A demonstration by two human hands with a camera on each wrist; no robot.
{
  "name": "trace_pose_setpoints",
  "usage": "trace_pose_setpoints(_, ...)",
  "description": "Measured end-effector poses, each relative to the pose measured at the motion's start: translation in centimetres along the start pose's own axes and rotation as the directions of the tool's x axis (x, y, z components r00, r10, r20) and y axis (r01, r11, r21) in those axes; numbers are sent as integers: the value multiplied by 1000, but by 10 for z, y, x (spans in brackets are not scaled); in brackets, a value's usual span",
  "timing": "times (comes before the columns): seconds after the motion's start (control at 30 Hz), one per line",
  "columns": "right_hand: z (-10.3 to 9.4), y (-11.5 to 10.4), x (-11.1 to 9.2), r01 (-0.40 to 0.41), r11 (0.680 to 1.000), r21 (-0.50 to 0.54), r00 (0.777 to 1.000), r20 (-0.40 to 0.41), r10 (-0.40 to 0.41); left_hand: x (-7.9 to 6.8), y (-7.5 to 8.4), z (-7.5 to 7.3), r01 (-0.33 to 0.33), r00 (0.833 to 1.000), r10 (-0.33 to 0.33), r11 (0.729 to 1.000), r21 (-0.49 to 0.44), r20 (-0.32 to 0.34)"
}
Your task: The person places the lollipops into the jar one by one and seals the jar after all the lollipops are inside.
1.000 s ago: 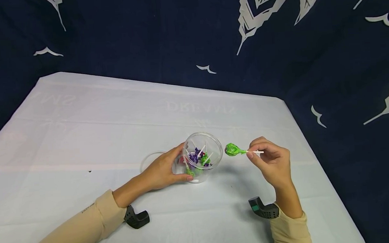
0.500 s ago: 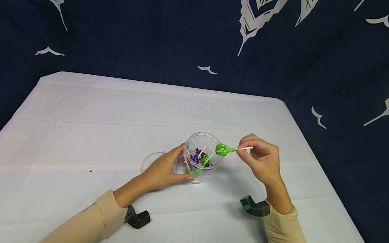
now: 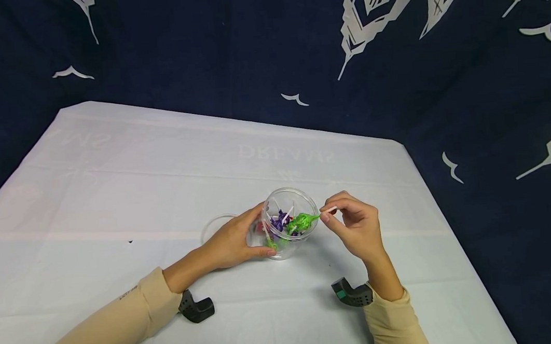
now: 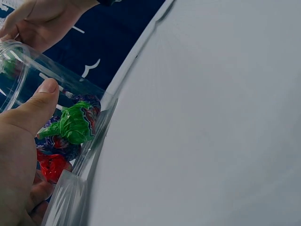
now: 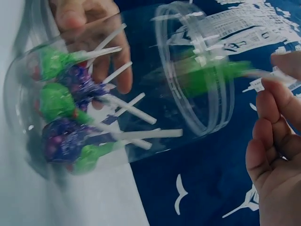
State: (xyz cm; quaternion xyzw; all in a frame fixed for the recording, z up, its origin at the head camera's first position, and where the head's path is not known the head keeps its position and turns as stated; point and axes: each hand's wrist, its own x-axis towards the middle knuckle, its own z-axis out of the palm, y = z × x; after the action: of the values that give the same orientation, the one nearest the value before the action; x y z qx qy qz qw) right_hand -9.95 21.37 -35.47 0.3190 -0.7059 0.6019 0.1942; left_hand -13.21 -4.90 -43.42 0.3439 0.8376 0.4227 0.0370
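A clear plastic jar (image 3: 281, 250) stands on the white table, its mouth uncovered. Wrapped lollipops in green, purple and red lie at its bottom, among them a green one (image 4: 77, 123) and a purple one (image 5: 60, 140). My left hand (image 3: 234, 240) grips the jar's left side, thumb at the front. Between thumb and fingertips my right hand (image 3: 355, 225) pinches the white stick of a green lollipop (image 3: 303, 222). That lollipop's head is inside the jar's mouth, as the right wrist view shows, while the fingers stay just outside the rim.
A clear round lid (image 3: 208, 228) lies on the table (image 3: 163, 178) left of the jar, partly behind the left hand. Behind the table hangs a dark blue cloth (image 3: 180, 47) with white prints. A small dark speck (image 3: 130, 241) is on the table at left.
My right hand has moved left with the green lollipop, whose head has gone from beside the jar to inside its mouth. The left hand and the jar hold nearly still.
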Motion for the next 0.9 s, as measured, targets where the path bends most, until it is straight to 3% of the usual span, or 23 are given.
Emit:
trace_pose_setpoints(0.27, -6, 11, -10, 40, 999, -8, 998, -46, -40, 3, 2, 2, -29, 1000, 29, 999, 16, -5)
trace_pose_setpoints(0.47, -5, 28, -18, 32, 999, -11, 999, -22, -33, 4, 2, 4, -28, 1000, 28, 1000, 12, -8)
trace_pose_setpoints(0.63, -1, 43, -26, -57, 998, -5, 997, 44, 57, 2, 3, 5, -33, 999, 33, 999, -10, -41)
trace_pose_setpoints(0.73, 1, 49, -31, -141, 990, 5, 983, 121, 139, -1, 4, 4, -45, 995, 41, 998, -40, -87)
trace_pose_setpoints(0.8, 3, 52, -33, -191, 982, 3, 967, 174, 187, -2, 3, 4, -79, 990, 71, 995, -60, -126)
trace_pose_setpoints(0.9, 7, 54, -35, -251, 968, -16, 942, 226, 248, -3, 1, 3, -175, 968, 158, 982, -75, -194)
